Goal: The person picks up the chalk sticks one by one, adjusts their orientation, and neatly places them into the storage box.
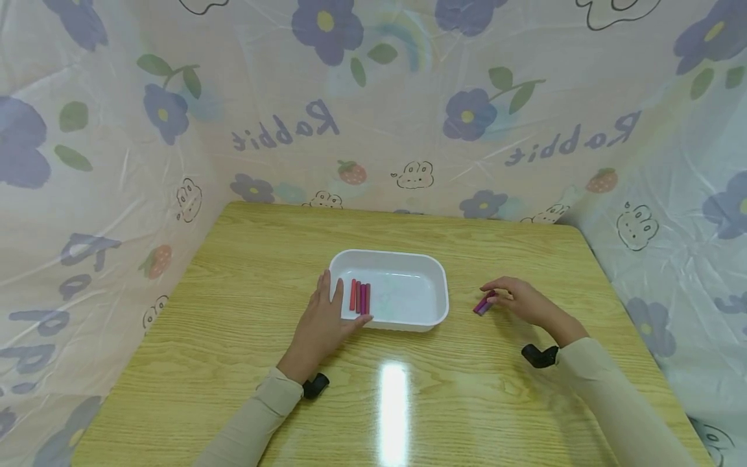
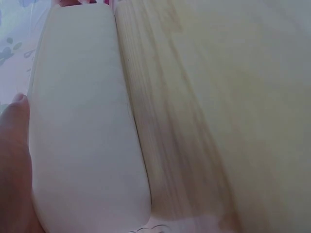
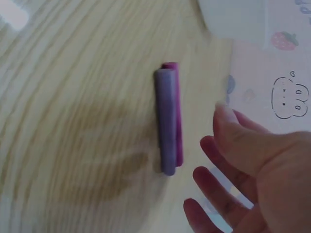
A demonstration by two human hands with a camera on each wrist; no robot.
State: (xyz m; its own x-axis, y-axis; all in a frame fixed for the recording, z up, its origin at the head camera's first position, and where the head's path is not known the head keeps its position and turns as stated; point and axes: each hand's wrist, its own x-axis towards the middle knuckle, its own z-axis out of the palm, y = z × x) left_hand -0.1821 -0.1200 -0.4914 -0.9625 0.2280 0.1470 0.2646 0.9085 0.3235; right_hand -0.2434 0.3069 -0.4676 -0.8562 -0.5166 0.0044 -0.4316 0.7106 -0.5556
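Observation:
A white rectangular tray [image 1: 408, 326] stands on the table, with several red to magenta crayon-like sticks [image 1: 360, 298] side by side in its left end. My left hand [image 1: 321, 324] rests against the tray's front left corner, fingers fairly straight along the left side and thumb at the front rim. Right of the tray, two sticks lie together on the table, one purple [image 3: 166, 121] and one magenta [image 3: 179, 116]. My right hand [image 1: 522, 301] hovers close over this pair with loosely bent fingers. In the right wrist view its fingertips stand apart from the sticks.
The wood-grain table [image 1: 280, 253] is bounded by patterned cloth [image 1: 385, 117] at the back and both sides. A black wrist camera [image 1: 539, 356] sits on my right wrist and another [image 1: 316, 386] on my left. Light glares off the front of the table.

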